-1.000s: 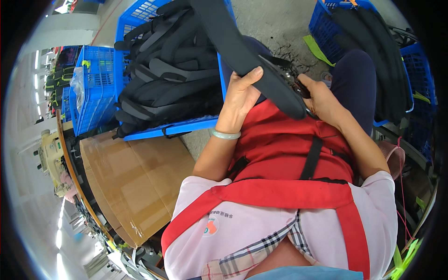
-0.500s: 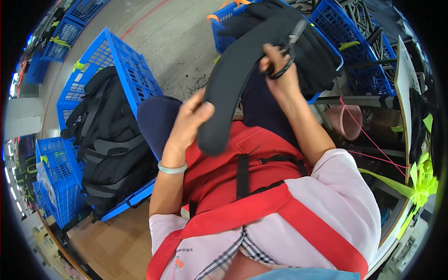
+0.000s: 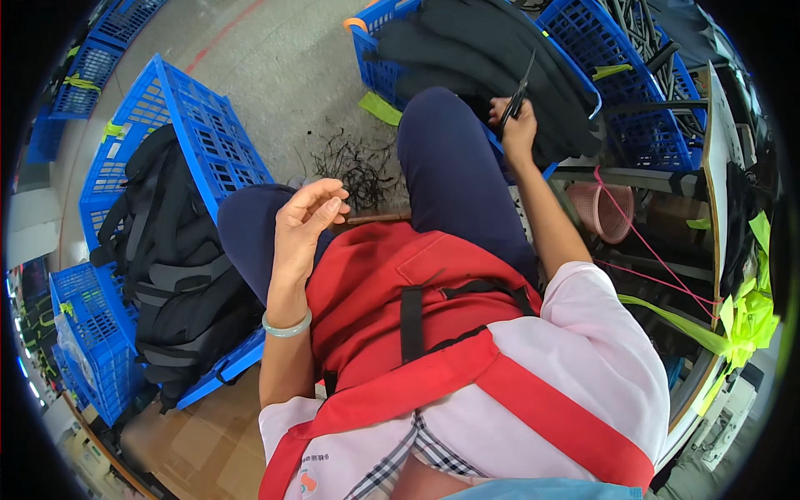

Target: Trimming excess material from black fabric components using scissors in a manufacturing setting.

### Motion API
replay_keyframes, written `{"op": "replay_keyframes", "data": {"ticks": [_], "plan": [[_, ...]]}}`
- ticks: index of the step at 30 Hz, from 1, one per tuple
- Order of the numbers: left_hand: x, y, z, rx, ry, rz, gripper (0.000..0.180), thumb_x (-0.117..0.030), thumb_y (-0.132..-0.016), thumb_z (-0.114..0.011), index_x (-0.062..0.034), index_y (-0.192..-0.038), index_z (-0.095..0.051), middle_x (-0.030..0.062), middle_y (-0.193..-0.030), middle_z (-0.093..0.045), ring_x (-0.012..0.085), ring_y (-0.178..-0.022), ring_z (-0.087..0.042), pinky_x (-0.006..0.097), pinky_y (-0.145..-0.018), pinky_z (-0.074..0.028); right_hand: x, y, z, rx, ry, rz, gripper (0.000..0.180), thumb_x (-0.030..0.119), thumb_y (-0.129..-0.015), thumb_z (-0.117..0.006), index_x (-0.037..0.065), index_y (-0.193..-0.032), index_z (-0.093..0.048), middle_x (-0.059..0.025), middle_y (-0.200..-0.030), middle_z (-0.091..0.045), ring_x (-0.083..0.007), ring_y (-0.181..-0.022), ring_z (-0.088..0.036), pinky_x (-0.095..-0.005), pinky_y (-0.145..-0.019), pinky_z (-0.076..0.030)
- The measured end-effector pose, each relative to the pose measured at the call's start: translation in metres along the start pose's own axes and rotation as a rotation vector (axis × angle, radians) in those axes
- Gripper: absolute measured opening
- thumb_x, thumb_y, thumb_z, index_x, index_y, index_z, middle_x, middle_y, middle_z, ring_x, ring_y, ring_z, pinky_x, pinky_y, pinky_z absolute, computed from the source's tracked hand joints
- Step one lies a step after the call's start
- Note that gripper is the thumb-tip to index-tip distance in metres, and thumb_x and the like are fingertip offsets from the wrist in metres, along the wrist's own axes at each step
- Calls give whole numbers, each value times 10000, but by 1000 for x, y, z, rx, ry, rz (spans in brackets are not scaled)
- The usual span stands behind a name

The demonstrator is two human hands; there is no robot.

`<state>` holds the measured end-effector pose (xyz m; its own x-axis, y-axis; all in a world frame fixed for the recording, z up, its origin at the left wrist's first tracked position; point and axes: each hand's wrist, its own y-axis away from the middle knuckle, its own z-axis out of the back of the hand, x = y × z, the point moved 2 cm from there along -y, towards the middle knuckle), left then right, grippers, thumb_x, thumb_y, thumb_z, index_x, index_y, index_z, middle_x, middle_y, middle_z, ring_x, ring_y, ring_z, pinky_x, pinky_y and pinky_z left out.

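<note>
Clutching scissors (image 3: 517,104) blades-outward, likely for safety, right hand (image 3: 518,133) hung by crate's (image 3: 380,77) near edge; half-open left hand (image 3: 306,215) held nothing.

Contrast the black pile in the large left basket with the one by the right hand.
The left pile lies jumbled, its pieces bending several ways; the right pile's long pieces lie side by side.
The left pile shows grey patches among the black; the right pile looks plain dark.
The right hand, gripping scissors, is at the right pile; no hand is at the left pile.
Both piles are dark pieces in blue baskets.
</note>
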<state>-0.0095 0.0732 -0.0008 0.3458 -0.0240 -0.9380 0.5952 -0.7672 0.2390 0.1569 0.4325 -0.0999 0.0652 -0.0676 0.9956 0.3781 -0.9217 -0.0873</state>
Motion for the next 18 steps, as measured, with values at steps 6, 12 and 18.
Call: {"op": "replay_keyframes", "data": {"ticks": [6,12,18], "plan": [[4,2,-2,-5,-80,37,236,-48,-894,-650,-15,-1128,-644,48,-1002,-667,114,-862,-625,249,-770,-516,14,-85,26,-139,1002,396,266,140,-798,-712,28,-1008,-594,-211,-961,-655,-394,-924,-633,-464,-791,-494],[-31,35,24,-58,-35,-57,206,-46,-895,-644,-1,-1096,-645,48,-986,-665,122,-867,-633,250,-779,-521,-26,-86,41,-48,1192,393,301,306,-827,-660,69,-1010,-630,-192,-1008,-658,-403,-944,-631,-480,-787,-497],[-26,93,150,-352,176,-88,203,-52,-922,-603,18,-1110,-632,106,-974,-660,174,-838,-657,278,-733,-545,-41,-112,79,87,1157,424,303,168,-850,-675,-32,-1062,-593,-180,-1000,-646,-352,-959,-617,-415,-834,-468]]}}
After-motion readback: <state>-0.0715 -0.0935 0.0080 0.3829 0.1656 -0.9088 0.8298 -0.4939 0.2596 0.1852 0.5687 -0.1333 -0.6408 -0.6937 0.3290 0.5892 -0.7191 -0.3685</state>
